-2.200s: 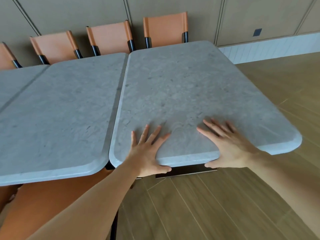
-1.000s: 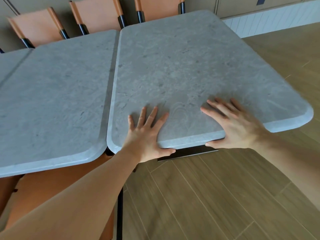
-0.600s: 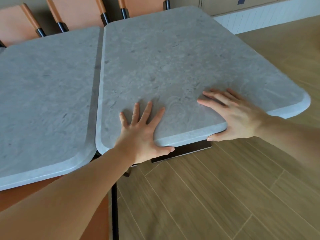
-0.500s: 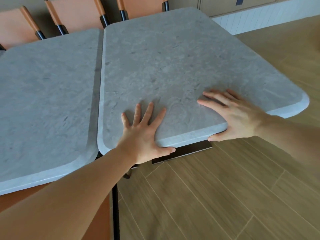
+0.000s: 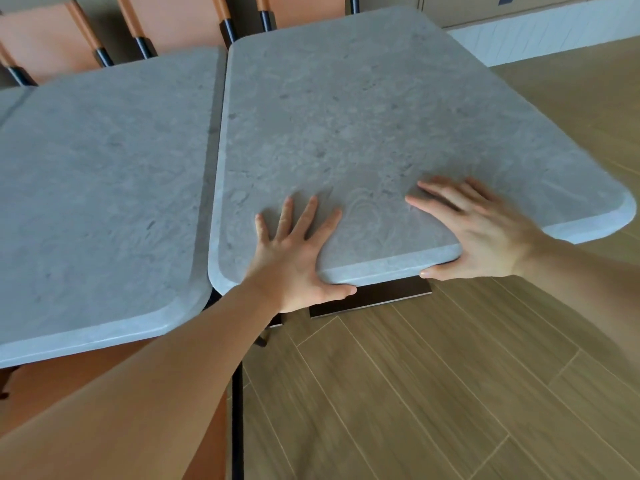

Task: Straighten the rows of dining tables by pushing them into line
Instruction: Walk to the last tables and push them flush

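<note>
Grey stone table (image 5: 346,109), left hand (image 5: 294,258), slightly blurred right hand (image 5: 485,233), fingers spread flat

Orange chairs (image 5: 173,26) with black frame pieces line the far side, backed against a tan panelled wall (image 5: 460,5). A white ribbed skirting (image 5: 540,32) runs along its base at the upper right. Wood-plank flooring (image 5: 433,393) covers the foreground.

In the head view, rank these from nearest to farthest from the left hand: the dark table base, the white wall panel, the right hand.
From the left hand:
1. Dark table base, just below its thumb, under the table edge.
2. Right hand, to the right on the same tabletop.
3. White wall panel, far upper right, across the floor.
</note>
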`<control>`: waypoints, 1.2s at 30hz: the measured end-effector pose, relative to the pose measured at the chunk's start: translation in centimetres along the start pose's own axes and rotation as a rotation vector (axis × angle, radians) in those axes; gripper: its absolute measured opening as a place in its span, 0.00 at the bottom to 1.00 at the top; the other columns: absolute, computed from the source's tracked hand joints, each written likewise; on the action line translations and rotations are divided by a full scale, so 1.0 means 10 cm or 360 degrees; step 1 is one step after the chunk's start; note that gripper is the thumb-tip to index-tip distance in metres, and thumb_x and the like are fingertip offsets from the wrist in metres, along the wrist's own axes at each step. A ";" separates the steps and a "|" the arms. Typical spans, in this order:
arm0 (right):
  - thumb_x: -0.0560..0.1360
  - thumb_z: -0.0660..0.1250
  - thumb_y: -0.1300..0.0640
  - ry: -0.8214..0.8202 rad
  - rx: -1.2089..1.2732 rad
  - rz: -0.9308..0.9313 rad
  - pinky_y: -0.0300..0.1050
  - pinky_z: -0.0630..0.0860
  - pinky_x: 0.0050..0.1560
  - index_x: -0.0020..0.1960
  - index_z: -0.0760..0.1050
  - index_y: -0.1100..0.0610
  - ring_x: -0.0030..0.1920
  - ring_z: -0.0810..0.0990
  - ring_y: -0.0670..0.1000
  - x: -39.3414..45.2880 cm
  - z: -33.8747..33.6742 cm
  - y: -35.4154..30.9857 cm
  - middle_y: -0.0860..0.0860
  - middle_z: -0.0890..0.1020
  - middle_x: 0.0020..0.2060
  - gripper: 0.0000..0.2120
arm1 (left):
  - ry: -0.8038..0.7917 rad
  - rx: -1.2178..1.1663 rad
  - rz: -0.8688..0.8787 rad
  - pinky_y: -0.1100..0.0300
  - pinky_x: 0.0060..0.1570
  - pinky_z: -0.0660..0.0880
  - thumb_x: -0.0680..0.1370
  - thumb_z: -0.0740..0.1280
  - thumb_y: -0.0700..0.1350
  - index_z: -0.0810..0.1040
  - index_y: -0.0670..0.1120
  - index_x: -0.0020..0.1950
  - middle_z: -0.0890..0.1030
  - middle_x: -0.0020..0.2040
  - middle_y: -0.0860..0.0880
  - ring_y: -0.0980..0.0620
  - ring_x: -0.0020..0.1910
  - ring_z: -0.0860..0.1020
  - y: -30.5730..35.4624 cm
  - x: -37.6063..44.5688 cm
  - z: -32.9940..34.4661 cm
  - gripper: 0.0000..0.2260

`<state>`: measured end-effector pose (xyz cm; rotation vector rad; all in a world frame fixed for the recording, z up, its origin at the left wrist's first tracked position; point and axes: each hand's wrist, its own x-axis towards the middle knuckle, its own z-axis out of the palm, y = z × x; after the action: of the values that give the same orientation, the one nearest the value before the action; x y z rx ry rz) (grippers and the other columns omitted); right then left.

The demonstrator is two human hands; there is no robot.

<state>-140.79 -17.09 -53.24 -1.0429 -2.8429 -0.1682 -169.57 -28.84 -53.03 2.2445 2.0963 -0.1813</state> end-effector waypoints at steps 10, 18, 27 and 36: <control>0.59 0.58 0.21 -0.0047 0.0021 0.0044 0.62 0.66 0.73 0.77 0.66 0.52 0.71 0.72 0.61 -0.01 -0.01 -0.01 0.56 0.69 0.75 0.55 | 0.0077 -0.0192 -0.0088 0.34 0.77 0.38 0.66 0.46 0.81 0.43 0.63 0.81 0.42 0.83 0.53 0.46 0.82 0.37 -0.02 -0.04 -0.02 0.47; 0.65 0.78 0.48 0.0069 0.0576 0.0409 0.59 0.63 0.73 0.72 0.70 0.57 0.73 0.65 0.59 -0.25 -0.04 -0.46 0.59 0.68 0.73 0.40 | 0.0835 -0.0951 -0.0696 0.56 0.79 0.51 0.82 0.49 0.55 0.77 0.50 0.69 0.71 0.75 0.52 0.55 0.78 0.64 0.35 -0.36 0.14 0.24; 0.73 0.71 0.37 0.0286 0.3797 0.2338 0.56 0.75 0.67 0.62 0.74 0.56 0.60 0.79 0.55 -0.24 -0.15 -1.28 0.54 0.80 0.56 0.27 | 0.0800 -0.3439 -0.2144 0.52 0.61 0.74 0.78 0.70 0.59 0.73 0.48 0.50 0.78 0.49 0.48 0.50 0.49 0.78 0.67 -0.85 0.05 0.16; 0.74 0.73 0.45 0.0628 0.3956 0.2078 0.55 0.80 0.54 0.61 0.78 0.54 0.51 0.87 0.54 0.02 -0.05 -0.99 0.52 0.88 0.51 0.20 | 0.0916 -0.4039 -0.1785 0.48 0.59 0.79 0.77 0.74 0.45 0.77 0.45 0.59 0.84 0.53 0.44 0.44 0.53 0.82 0.25 -0.57 -0.12 0.13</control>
<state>-147.33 -24.52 -53.33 -1.0429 -0.0663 1.9204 -167.37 -34.51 -51.23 -0.4163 1.0888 1.7662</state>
